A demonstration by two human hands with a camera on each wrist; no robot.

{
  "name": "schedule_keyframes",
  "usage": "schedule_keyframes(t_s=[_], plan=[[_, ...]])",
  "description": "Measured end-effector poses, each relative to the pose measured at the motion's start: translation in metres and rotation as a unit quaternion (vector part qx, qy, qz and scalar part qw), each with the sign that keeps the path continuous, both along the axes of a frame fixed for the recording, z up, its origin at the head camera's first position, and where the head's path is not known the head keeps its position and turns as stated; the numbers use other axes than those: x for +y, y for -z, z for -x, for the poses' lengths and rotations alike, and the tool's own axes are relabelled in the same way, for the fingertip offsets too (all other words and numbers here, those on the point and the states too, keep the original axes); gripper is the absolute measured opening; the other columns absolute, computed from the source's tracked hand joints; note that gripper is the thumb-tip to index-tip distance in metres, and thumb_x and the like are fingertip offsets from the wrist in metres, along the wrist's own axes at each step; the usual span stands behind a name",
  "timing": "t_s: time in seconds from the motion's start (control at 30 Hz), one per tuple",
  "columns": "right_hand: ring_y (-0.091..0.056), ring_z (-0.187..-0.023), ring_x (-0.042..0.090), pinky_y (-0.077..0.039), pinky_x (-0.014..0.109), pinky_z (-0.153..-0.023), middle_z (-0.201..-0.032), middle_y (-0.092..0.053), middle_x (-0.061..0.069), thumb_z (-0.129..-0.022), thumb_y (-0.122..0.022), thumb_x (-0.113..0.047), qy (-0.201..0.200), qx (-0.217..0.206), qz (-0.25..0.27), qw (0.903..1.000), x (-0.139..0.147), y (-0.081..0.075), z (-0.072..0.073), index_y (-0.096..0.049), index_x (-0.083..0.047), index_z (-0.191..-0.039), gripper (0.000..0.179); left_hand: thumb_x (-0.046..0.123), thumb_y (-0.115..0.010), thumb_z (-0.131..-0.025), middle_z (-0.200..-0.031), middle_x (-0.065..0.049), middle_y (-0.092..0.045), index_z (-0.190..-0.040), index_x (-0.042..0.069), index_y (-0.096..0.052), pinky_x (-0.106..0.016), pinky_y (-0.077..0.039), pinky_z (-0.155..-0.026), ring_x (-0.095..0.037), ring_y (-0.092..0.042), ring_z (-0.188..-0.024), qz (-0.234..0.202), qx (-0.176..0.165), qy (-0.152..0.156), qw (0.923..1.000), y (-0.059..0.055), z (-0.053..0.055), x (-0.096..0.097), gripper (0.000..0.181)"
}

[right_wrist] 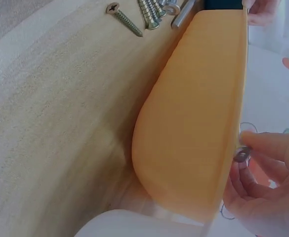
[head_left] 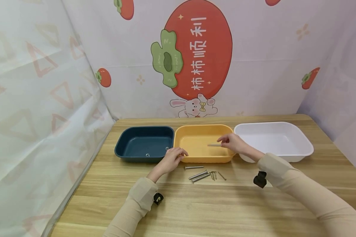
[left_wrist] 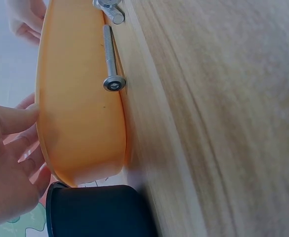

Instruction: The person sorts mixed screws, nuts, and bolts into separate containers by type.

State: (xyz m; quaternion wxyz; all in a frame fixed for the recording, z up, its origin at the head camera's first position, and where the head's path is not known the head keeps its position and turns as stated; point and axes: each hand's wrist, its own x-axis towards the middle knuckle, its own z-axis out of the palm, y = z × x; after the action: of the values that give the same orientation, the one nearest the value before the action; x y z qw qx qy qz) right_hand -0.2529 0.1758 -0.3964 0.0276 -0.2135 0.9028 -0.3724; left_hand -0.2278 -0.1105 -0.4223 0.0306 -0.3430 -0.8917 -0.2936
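Note:
My right hand (head_left: pixel 232 143) is over the right part of the yellow tray (head_left: pixel 203 159), pinching a long silver bolt (head_left: pixel 214 145) between thumb and fingers. In the right wrist view, the bolt's head (right_wrist: pixel 242 154) shows at the fingertips, just past the tray's rim. At the tray's front left corner, my left hand (head_left: pixel 172 158) holds the rim, thumb at the edge and fingers reaching inside. Three silver bolts (head_left: pixel 194 167) lie on the table before the tray. Beside them are several small brass-coloured screws (head_left: pixel 213 175), one (head_left: pixel 222 176) lying apart.
A dark blue tray (head_left: pixel 145 160) stands close on the left, with two small metal nuts (head_left: pixel 147 155) inside. On the right, a white tray (head_left: pixel 296 154) touches or nearly touches the yellow one. A printed cloth (head_left: pixel 255 89) hangs behind the wooden table (head_left: pixel 195 210).

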Motion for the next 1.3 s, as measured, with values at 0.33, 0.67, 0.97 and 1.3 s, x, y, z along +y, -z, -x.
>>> schedule_keyframes(t_s=[0.33, 0.67, 0.97, 1.3], plan=[[-0.058, -0.080, 0.029, -0.047, 0.034, -0.070, -0.093, -0.061, 0.023, -0.078, -0.061, 0.001, -0.003, 0.011, 0.041, 0.9991, -0.004, -0.001, -0.009, -0.061, 0.010, -0.097, 0.022, 0.002, -0.053, -0.086, -0.082, -0.001, -0.055, -0.093, 0.008, -0.060, -0.044, -0.029, -0.087, -0.017, -0.049, -0.080, -0.002, 0.002, -0.001, 1.0000, 0.002, 0.002, 0.000, 0.012], [-0.057, -0.079, 0.022, -0.047, 0.035, -0.071, -0.094, -0.062, 0.018, -0.079, -0.061, 0.000, -0.031, 0.027, 0.060, 0.9974, -0.007, -0.002, -0.023, -0.062, 0.007, -0.097, 0.019, 0.003, -0.053, -0.086, -0.083, -0.001, -0.057, -0.093, 0.009, -0.060, -0.044, -0.030, -0.087, -0.017, -0.049, -0.081, 0.002, 0.008, 0.001, 1.0000, 0.001, 0.002, 0.000, 0.011], [-0.057, -0.076, 0.018, -0.048, 0.030, -0.068, -0.087, -0.061, 0.015, -0.078, -0.062, 0.001, -0.056, 0.049, 0.083, 0.9937, -0.013, -0.001, -0.037, -0.063, 0.008, -0.095, 0.018, 0.003, -0.053, -0.086, -0.082, -0.002, -0.057, -0.093, 0.008, -0.060, -0.043, -0.029, -0.088, -0.018, -0.050, -0.082, -0.002, 0.001, 0.000, 1.0000, 0.001, 0.002, -0.001, 0.012], [-0.056, -0.080, 0.019, -0.046, 0.037, -0.074, -0.092, -0.062, 0.013, -0.079, -0.062, 0.000, -0.072, 0.054, 0.055, 0.9944, -0.021, -0.001, -0.057, -0.063, 0.003, -0.096, 0.017, 0.002, -0.053, -0.086, -0.082, -0.002, -0.057, -0.093, 0.008, -0.060, -0.045, -0.029, -0.090, -0.017, -0.051, -0.081, -0.006, 0.001, 0.002, 1.0000, 0.000, 0.002, -0.001, 0.012]])
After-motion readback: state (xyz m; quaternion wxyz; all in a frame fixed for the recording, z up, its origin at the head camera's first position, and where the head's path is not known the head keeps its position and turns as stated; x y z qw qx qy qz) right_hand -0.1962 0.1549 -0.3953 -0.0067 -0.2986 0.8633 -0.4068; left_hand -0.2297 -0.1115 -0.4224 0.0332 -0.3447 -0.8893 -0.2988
